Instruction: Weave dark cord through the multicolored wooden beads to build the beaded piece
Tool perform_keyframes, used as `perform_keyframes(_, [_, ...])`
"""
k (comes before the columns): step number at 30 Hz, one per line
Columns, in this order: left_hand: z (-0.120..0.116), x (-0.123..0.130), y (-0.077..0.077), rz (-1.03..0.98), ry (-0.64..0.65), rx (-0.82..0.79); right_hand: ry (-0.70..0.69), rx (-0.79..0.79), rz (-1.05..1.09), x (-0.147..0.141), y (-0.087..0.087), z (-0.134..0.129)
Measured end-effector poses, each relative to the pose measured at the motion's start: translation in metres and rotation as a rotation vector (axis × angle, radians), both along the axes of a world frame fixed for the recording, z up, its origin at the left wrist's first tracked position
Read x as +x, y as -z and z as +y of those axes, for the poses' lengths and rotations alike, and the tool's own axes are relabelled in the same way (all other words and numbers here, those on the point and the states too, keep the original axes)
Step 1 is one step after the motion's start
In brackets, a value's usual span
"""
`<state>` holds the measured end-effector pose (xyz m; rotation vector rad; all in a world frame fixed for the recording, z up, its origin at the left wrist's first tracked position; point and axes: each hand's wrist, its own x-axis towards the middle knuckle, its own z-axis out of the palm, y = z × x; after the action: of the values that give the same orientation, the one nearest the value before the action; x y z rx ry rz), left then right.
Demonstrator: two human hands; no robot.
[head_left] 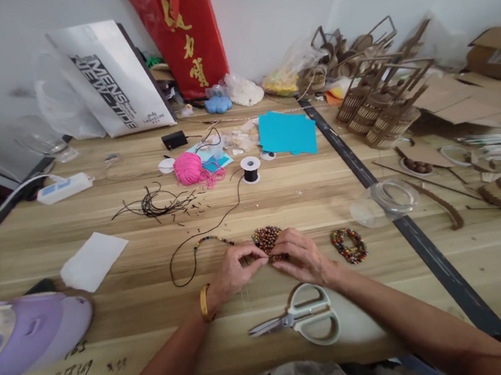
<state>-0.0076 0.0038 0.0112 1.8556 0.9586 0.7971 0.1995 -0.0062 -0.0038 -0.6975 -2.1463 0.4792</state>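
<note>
My left hand (244, 266) is closed in a pinch on a beaded cord (213, 239), whose strung part disappears behind the fingers. Fingertip to fingertip with it, my right hand (300, 256) is closed too, with small beads showing between its thumb and fingers. Just beyond the hands lies a heap of multicoloured beads (266, 236), partly covered by the right hand. The black cord loops left and runs back to a spool (251, 170). Scissors (311, 315) with pale green handles rest below the hands, blades slightly apart. To the right are coiled beaded strands (349, 245).
Cut black cord pieces (155, 203) lie at the left, near pink yarn (189, 168) and blue sheets (287, 132). A clear tape roll (392, 196) stands at the right, before woven baskets (379, 109). A purple device (34, 333) sits at the near left.
</note>
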Motion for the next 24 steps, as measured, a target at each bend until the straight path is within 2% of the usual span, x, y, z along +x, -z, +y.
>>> perform_keyframes(10, [-0.0010,0.0009,0.0005,0.014,0.016,0.011,-0.001,0.012,-0.090,-0.0025,-0.0081,-0.0038])
perform_keyframes(24, [-0.0005,0.0031,0.0037,-0.079,0.040,0.030,-0.017,-0.011,-0.024,-0.0048,-0.0024,-0.0022])
